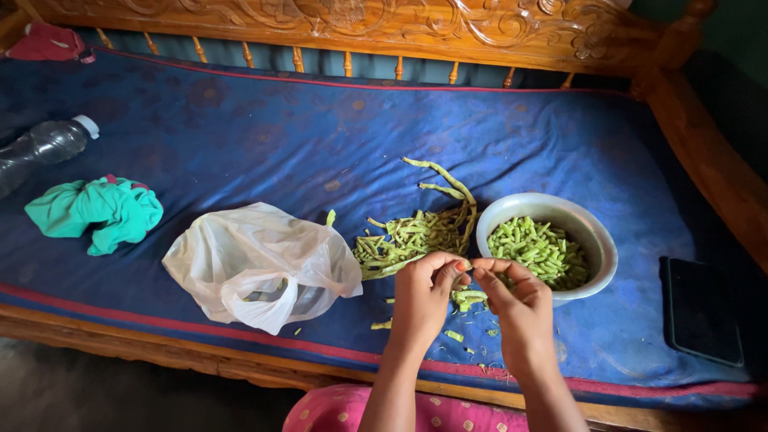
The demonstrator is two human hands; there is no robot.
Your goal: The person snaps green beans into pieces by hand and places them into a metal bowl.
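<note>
Left hand: the left hand [424,292] is raised over the front of the cushion, fingers curled, its thumb and forefinger pinched on one end of a short bean [468,266].
Right hand: the right hand [520,304] faces it, fingertips pinched on the other end of the same bean; the two hands almost touch at the tips.
Bean: held between both hands, just in front of the bowl's near-left rim and above a few cut bits [468,298] lying on the cushion.
Pile: a heap of long green beans [412,236] lies just behind the left hand, between the bag and the bowl, with some pods curving away toward the backrest.
Bowl: a round pale bowl [596,240] sits just right of the pile, partly filled with short cut pieces [536,250].
Bag: a crumpled white plastic bag [260,264] lies left of the pile, near the front edge.
Cushion: a blue patterned cushion [240,136] with a red edge covers the seat and carries everything.
Frame: a carved wooden backrest [344,24] runs along the far side, and a wooden rail runs along the front.
Cloth: a bunched teal cloth [96,212] lies far left, well apart from the hands.
Bottle: a clear plastic bottle [44,148] with a white cap lies behind the cloth.
Phone: a dark flat phone [704,308] lies at the right, beyond the bowl.
Lap: pink dotted fabric [344,408] shows at the bottom edge, below the forearms.
</note>
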